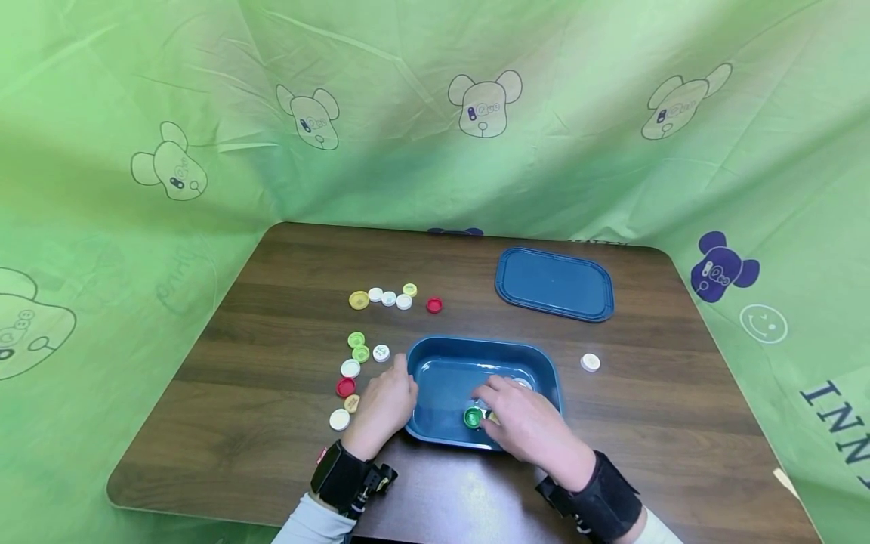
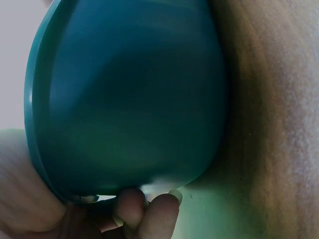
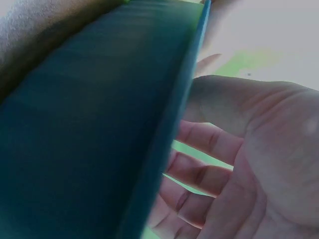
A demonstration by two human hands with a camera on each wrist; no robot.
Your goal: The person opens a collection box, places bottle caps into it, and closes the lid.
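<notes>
A deep blue tray [image 1: 440,434] stands near the front of the table. My left hand [image 1: 389,399] is at its left rim; the left wrist view shows curled fingers [image 2: 158,215] gripping the rim from outside. My right hand [image 1: 526,423] reaches down into the tray from the right, thumb and forefinger apart. A green bottle cap [image 1: 472,418] lies in the tray by the right thumb, with a yellowish cap [image 1: 493,416] partly under that hand. Behind its knuckles shows a white cap [image 1: 522,383]. In the right wrist view the tray wall [image 3: 164,129] hides the right fingertips.
Left of the tray runs a loose column of green, white, red and tan caps [image 1: 346,387]. Farther back lie yellow and white caps [image 1: 389,298] and a red cap [image 1: 434,304]. A flat blue lid [image 1: 554,283] lies back right, a white cap [image 1: 590,363] right of the tray.
</notes>
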